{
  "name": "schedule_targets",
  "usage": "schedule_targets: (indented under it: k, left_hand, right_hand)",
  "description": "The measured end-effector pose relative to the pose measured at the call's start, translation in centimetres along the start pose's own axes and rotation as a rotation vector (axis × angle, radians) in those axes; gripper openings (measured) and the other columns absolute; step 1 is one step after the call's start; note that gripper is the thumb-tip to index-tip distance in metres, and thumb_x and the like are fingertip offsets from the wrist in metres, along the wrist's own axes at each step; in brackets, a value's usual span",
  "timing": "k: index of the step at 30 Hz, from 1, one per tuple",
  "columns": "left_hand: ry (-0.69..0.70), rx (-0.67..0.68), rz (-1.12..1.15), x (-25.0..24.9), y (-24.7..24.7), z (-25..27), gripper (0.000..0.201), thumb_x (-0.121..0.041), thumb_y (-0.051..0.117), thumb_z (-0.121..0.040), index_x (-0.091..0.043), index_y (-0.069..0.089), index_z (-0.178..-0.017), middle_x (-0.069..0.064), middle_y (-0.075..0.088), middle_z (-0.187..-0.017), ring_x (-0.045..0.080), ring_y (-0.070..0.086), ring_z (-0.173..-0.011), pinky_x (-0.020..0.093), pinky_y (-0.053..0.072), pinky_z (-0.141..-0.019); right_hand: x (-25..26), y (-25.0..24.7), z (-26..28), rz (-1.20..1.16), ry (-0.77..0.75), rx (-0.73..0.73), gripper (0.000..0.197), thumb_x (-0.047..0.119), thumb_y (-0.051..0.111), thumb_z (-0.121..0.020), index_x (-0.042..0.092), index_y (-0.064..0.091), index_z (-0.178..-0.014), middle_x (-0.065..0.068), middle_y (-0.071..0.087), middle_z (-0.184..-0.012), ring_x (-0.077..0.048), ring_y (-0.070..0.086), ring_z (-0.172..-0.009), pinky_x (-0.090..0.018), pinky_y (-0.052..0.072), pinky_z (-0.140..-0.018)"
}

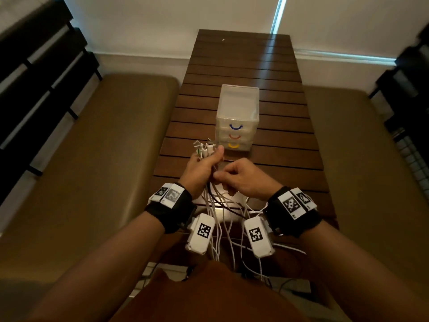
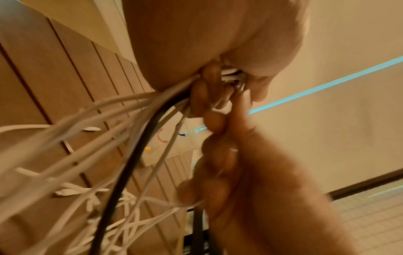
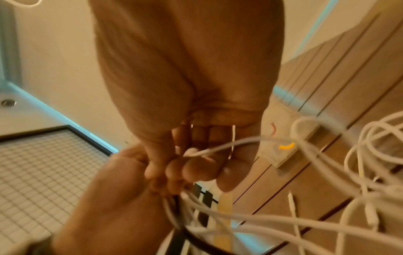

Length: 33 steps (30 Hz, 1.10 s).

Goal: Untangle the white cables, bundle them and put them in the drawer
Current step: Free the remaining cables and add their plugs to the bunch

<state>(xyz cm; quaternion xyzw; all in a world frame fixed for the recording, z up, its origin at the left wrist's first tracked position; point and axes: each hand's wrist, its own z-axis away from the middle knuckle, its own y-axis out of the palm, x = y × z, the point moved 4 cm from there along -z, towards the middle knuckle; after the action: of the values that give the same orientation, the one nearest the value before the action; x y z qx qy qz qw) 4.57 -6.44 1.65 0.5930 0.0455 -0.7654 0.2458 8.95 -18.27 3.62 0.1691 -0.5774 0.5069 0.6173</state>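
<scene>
My left hand (image 1: 205,163) grips a bunch of white cables (image 1: 222,212) near their plug ends (image 1: 204,147), which stick up above the fist. A black cable (image 2: 130,165) runs in the same bunch. The loose lengths hang down tangled over the table's near edge. My right hand (image 1: 236,177), just right of the left, pinches one white cable (image 3: 220,148) between thumb and fingers. The small clear drawer unit (image 1: 236,119) stands beyond the hands, its blue, orange and yellow-handled drawers closed.
The slatted dark wooden table (image 1: 274,145) runs away toward a white wall. Tan cushioned benches (image 1: 97,145) flank it on both sides. Dark shelving stands at the far left and right. Cables trail over the table edge toward my lap.
</scene>
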Motion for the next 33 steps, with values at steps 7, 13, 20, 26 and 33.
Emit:
schedule_targets:
  k: [7, 13, 20, 26, 33]
  left_hand:
    - [0.12, 0.113, 0.147, -7.6, 1.2, 0.8, 0.054, -0.047, 0.043, -0.098, -0.023, 0.052, -0.05, 0.0, 0.043, -0.065, 0.006, 0.037, -0.043, 0.019, 0.036, -0.042]
    - [0.043, 0.467, 0.302, -9.2, 3.4, 2.5, 0.05, -0.054, 0.032, -0.095, -0.019, 0.035, -0.06, -0.005, 0.035, -0.051, 0.009, 0.04, -0.043, 0.028, 0.05, -0.051]
    - [-0.148, 0.407, 0.39, -7.8, 2.4, 1.4, 0.03, -0.036, 0.036, -0.102, -0.013, 0.053, -0.092, -0.008, 0.03, -0.047, 0.001, 0.026, -0.033, 0.011, 0.023, -0.03]
    - [-0.101, 0.205, 0.384, -6.8, 1.3, -0.7, 0.022, -0.022, 0.039, -0.103, -0.016, 0.058, -0.11, -0.006, 0.034, -0.054, 0.002, 0.027, -0.036, 0.011, 0.023, -0.033]
    - [-0.092, 0.25, 0.02, -5.6, 2.4, -2.1, 0.021, -0.036, 0.053, -0.094, -0.016, 0.06, -0.093, -0.006, 0.024, -0.055, 0.006, 0.021, -0.043, 0.017, 0.016, -0.037]
  right_hand:
    - [-5.9, -4.8, 0.3, 0.138, 0.141, -0.297, 0.037, 0.036, 0.053, -0.097, 0.019, 0.066, -0.067, 0.003, 0.058, -0.06, -0.014, 0.053, -0.056, -0.03, 0.044, -0.058]
    - [-6.1, -8.5, -0.8, 0.598, 0.351, -0.387, 0.062, 0.063, 0.023, -0.096, 0.024, 0.067, -0.112, -0.013, 0.06, -0.112, -0.032, 0.056, -0.108, -0.047, 0.04, -0.099]
    - [-0.3, -10.4, -3.2, 0.595, 0.136, -0.321, 0.043, 0.047, 0.042, -0.099, 0.015, 0.071, -0.092, -0.004, 0.068, -0.086, -0.022, 0.065, -0.087, -0.034, 0.041, -0.079]
    - [4.3, -10.1, -3.0, 0.364, -0.263, -0.142, 0.017, 0.017, 0.059, -0.095, 0.008, 0.072, -0.101, 0.002, 0.073, -0.09, -0.005, 0.068, -0.087, -0.023, 0.051, -0.082]
    - [7.5, -10.7, -2.6, 0.195, -0.484, -0.219, 0.016, 0.004, 0.057, -0.094, 0.005, 0.07, -0.104, -0.004, 0.071, -0.093, -0.004, 0.067, -0.087, -0.019, 0.052, -0.08]
